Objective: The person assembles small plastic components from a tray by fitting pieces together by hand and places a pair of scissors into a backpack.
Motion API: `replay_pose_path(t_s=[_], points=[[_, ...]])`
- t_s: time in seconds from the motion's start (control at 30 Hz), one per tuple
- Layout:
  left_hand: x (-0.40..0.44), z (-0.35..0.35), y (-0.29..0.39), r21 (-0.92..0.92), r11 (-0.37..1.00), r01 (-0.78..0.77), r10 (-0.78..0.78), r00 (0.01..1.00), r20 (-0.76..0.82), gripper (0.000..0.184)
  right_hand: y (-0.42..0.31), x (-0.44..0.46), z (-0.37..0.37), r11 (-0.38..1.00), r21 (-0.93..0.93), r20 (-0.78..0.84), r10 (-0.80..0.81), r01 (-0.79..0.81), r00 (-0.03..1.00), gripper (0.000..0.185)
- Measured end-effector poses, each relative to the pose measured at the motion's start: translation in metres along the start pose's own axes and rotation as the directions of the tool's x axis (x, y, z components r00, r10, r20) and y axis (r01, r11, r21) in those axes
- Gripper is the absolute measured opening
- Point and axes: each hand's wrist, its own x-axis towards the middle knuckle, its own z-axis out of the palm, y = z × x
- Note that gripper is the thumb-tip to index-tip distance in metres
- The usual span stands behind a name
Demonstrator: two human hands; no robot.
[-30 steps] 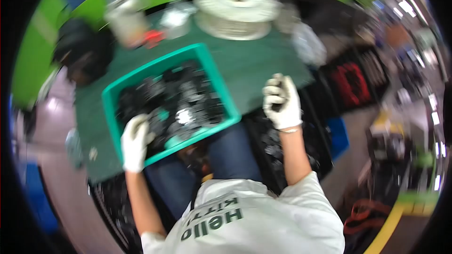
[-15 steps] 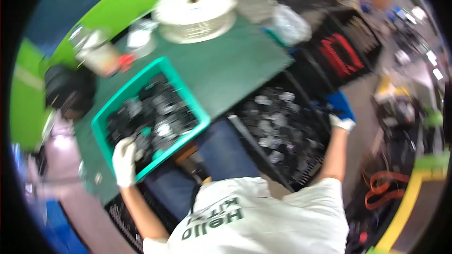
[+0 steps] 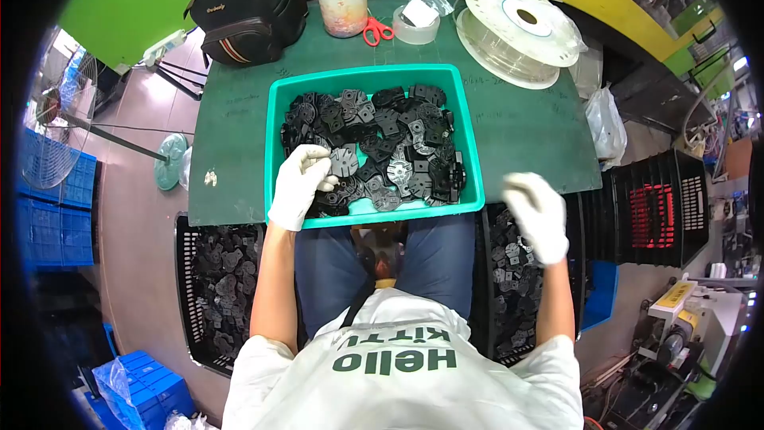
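Note:
A teal plastic bin (image 3: pixel 471 151) full of small black plastic parts (image 3: pixel 390 123) sits on the green table before me. Over its near left rim, my left hand (image 3: pixel 301 183), in a white glove, has its fingers curled. A round dark grey plastic part (image 3: pixel 344 162) shows right at those fingertips; whether it is pinched or only lies beside them is unclear. My right hand (image 3: pixel 537 219), also gloved and blurred by motion, is just right of the bin, above a black crate (image 3: pixel 574 239) of similar parts. Its fingers look stretched out, with nothing visible in them.
On the green table (image 3: pixel 533 135) are a black backpack (image 3: pixel 247 12), a bottle (image 3: pixel 341 0), red scissors (image 3: pixel 377 31), a tape roll (image 3: pixel 416 28) and a white spool (image 3: pixel 517 28). Another crate of parts (image 3: pixel 227 287) stands on the floor at left. Stacked black crates (image 3: pixel 656 207) stand at right.
My right hand has come back from the blue container at the far right to beside the teal bin. My view has turned to face the table. The left hand stays at the bin's left side.

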Motion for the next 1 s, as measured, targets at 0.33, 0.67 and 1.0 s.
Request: replay_pose_path(t_s=[0.33,0.67,1.0], points=[[-0.001,0.001,0.003,-0.128,0.991,-0.032,0.019,0.995,-0.097,0.02,-0.04,0.074,0.1,0.707,-0.581,0.645,0.097,0.405,0.758,0.05],[-0.001,-0.002,-0.003,-0.227,0.973,-0.037,0.036,0.999,-0.009,0.027,-0.03,0.108,0.125,0.939,-0.211,0.33,-0.192,0.27,0.924,0.027],[0.006,-0.013,-0.008,-0.522,0.853,-0.003,0.046,0.997,0.069,0.048,-0.026,0.129,0.155,0.887,-0.437,0.311,-0.008,0.15,0.95,0.039]])
